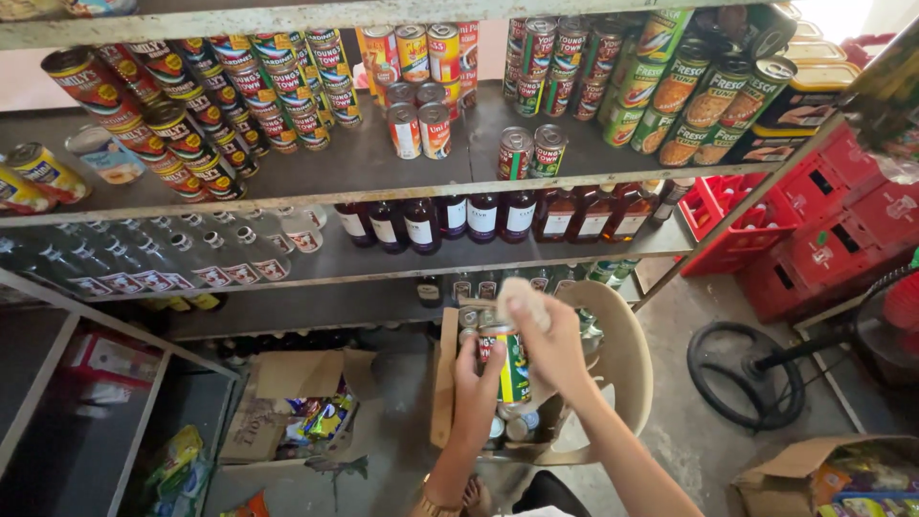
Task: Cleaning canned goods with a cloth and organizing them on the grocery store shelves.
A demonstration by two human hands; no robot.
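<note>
My left hand (475, 397) grips a tall tin can (511, 369) with a green, yellow and red label, held upright over an open cardboard box (443, 388). My right hand (548, 340) is closed on a pale cloth (526, 300) pressed on the can's top. The box holds several more cans (518, 426) and rests on a beige plastic chair (624, 359). Metal shelves (316, 187) in front of me carry rows of cans and bottles.
Dark bottles (481, 218) and clear bottles (206, 251) fill the middle shelf. Red crates (823, 230) stack at the right, a fan base (744, 373) lies on the floor. Open cardboard boxes (297, 412) of packets sit at lower left, with another open box (833, 479) at lower right.
</note>
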